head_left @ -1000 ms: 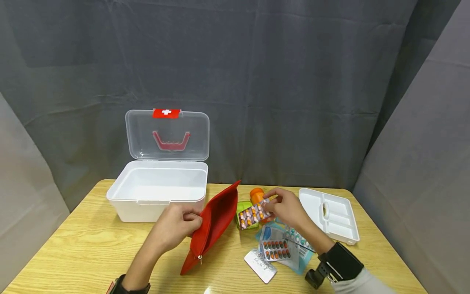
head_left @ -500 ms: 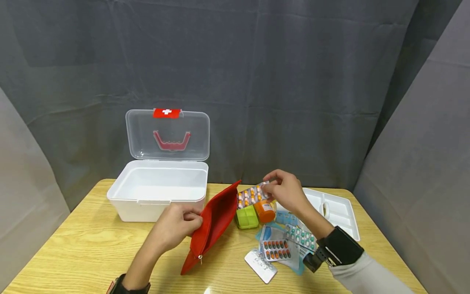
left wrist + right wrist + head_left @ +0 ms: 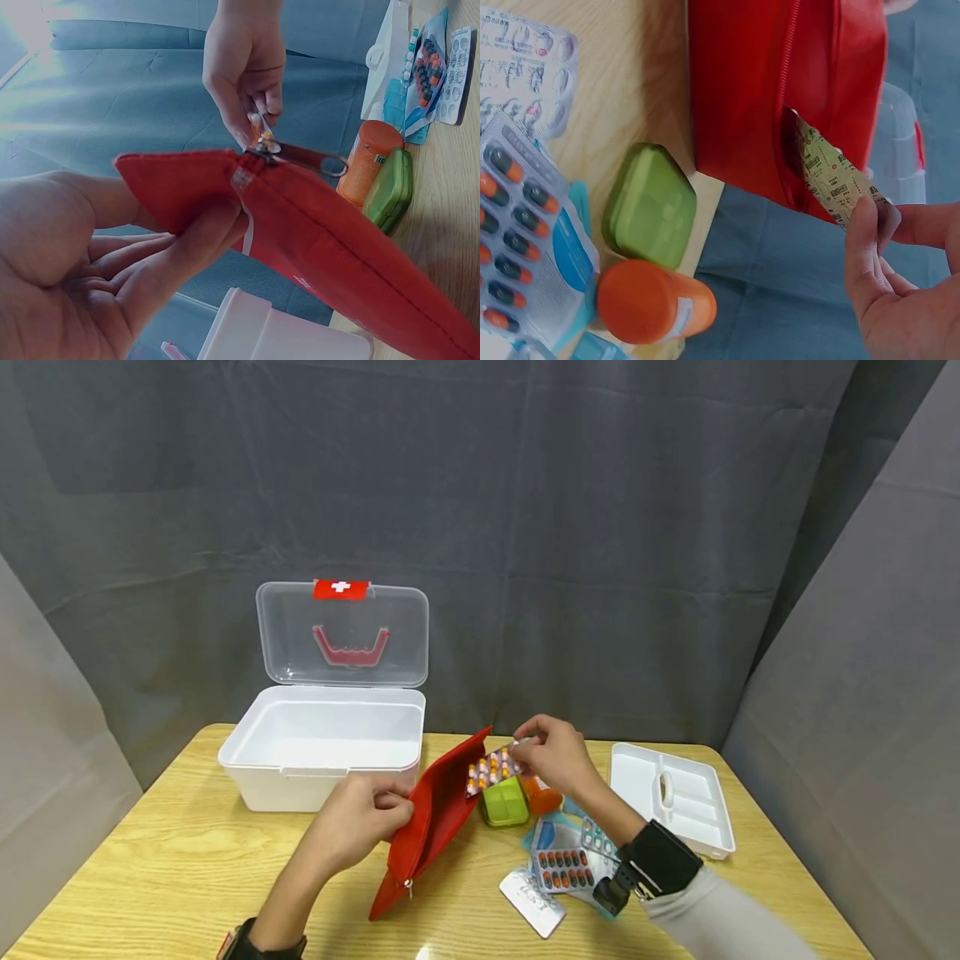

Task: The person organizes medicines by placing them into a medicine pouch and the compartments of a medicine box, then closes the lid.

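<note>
My left hand grips the upper edge of a red zip pouch and holds it up on the table. My right hand pinches a blister strip of orange and pink capsules. The strip's lower end is at the pouch's opening and goes into the slit in the right wrist view. Beside the pouch lie a green pill case and an orange bottle.
An open white first-aid box with a clear lid stands at the back left. A white insert tray lies at the right. Several blister packs and a blue packet lie near the front right. Grey curtains surround the wooden table.
My right hand lifted the capsule strip off the pile and carried it left to the pouch's opening. My left hand kept holding the pouch still.
</note>
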`<state>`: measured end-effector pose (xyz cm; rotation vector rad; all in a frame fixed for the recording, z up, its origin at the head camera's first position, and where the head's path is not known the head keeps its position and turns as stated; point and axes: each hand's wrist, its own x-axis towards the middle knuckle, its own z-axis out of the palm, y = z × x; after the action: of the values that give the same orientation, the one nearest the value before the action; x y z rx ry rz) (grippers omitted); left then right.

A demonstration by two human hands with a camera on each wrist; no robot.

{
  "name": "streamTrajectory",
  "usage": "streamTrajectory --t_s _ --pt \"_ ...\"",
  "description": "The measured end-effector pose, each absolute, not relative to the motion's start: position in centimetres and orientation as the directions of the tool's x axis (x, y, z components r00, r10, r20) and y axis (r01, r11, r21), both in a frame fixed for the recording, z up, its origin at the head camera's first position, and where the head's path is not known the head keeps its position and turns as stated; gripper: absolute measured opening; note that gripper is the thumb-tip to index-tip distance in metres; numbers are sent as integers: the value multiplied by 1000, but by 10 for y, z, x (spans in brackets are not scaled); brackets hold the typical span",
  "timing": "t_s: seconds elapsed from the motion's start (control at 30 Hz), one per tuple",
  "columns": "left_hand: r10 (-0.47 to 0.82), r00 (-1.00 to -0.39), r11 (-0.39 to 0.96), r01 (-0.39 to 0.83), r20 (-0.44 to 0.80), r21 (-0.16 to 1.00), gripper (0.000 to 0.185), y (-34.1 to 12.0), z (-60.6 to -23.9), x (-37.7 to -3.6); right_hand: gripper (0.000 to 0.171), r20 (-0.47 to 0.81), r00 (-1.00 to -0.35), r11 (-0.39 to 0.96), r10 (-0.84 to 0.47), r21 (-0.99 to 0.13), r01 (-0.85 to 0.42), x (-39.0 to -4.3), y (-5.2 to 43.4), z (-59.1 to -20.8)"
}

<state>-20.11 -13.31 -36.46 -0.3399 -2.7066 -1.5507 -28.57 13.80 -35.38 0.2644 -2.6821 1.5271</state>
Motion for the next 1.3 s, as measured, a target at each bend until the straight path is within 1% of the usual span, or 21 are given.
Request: streamTrajectory --t_s 0.27,0.43,0.77,0.87,1.1,1.3 --pt "193 -974 487 203 122 850 18 -133 -365 -201 21 120 -983 459 -138 -872 -171 -287 126 -368" --pt "195 -973 496 208 125 843 18 -132 -365 -202 20 124 -984 471 -124 -866 -169 -289 121 -377" --pt "205 -970 487 215 128 847 18 -132 -366 -202 19 127 -981 480 -144 -858 -181 -291 112 -391" --pt "202 -971 484 210 124 849 19 -132 -366 -202 19 126 -983 479 -137 -860 -177 -292 109 -394" --pt "200 -972 476 209 126 854 21 -133 -366 -201 19 157 -976 473 -150 -856 -210 -296 106 -398" --pt "198 -972 480 211 129 851 20 -133 -366 -202 21 151 -977 489 -151 -847 -207 -296 106 -400"
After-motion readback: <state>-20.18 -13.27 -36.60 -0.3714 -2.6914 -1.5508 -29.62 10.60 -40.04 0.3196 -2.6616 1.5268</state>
